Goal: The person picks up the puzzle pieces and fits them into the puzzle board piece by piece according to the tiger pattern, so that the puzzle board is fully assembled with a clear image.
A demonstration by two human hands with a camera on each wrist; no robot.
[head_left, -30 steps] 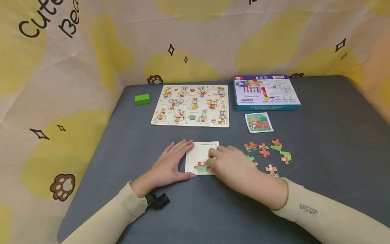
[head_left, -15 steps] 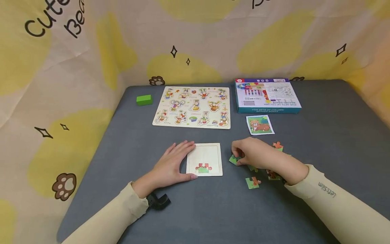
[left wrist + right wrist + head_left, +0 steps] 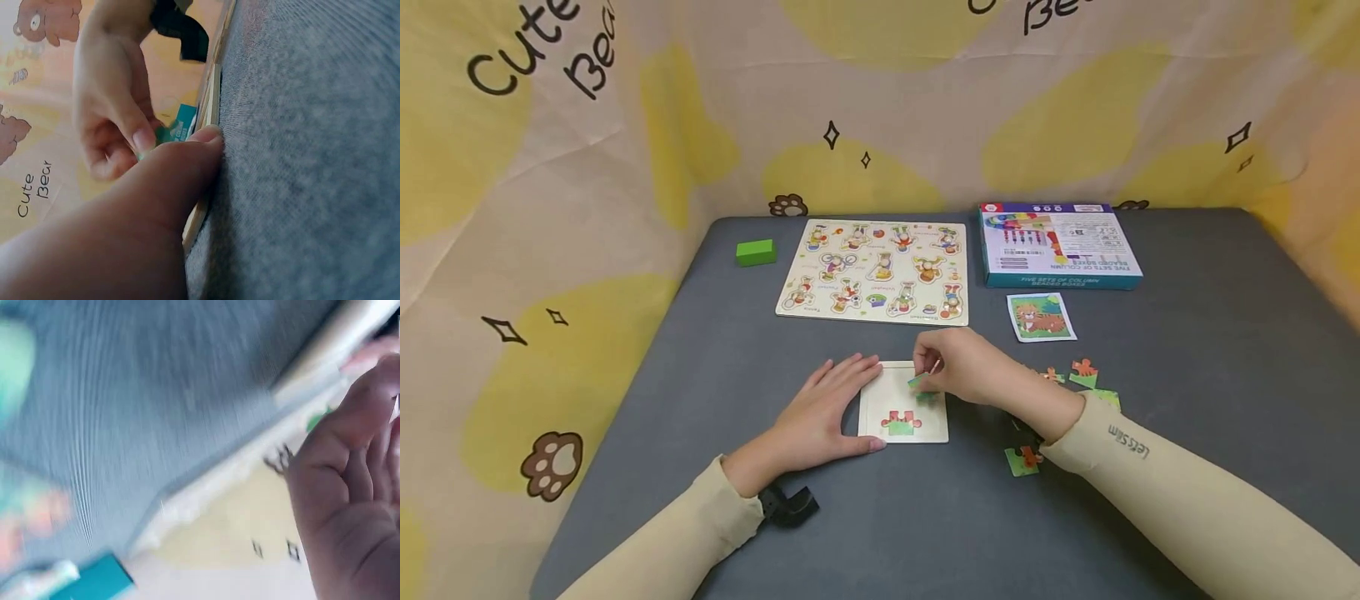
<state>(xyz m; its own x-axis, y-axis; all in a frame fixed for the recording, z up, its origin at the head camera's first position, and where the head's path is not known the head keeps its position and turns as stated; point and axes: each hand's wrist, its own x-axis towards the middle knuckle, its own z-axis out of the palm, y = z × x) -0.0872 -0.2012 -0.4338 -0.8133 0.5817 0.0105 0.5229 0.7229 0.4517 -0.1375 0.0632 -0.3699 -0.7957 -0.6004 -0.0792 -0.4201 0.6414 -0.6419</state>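
Note:
My left hand [image 3: 820,408] lies along the left side of a small white puzzle tray [image 3: 886,388], fingers straight at its far corner and thumb at the near one. A red-and-green jigsaw piece [image 3: 900,425] sits in the tray by its near edge. Over the tray's far right part, my right hand [image 3: 973,367] pinches a green jigsaw piece [image 3: 918,381] between thumb and fingers. The left wrist view shows that green piece [image 3: 165,133] at the right thumb tip, with the left thumb [image 3: 187,156] against the tray's edge. The right wrist view is blurred.
Several loose jigsaw pieces [image 3: 1022,461] lie right of the tray, partly hidden by my right arm. Beyond them are a tiger picture card [image 3: 1042,318] and a bead-set box [image 3: 1060,250]. A wooden picture puzzle board [image 3: 874,275] and green block [image 3: 756,252] stand farther back.
My right hand has left the tray, gone right to the loose pieces and come back over the tray with a green jigsaw piece. The left hand has stayed at the tray.

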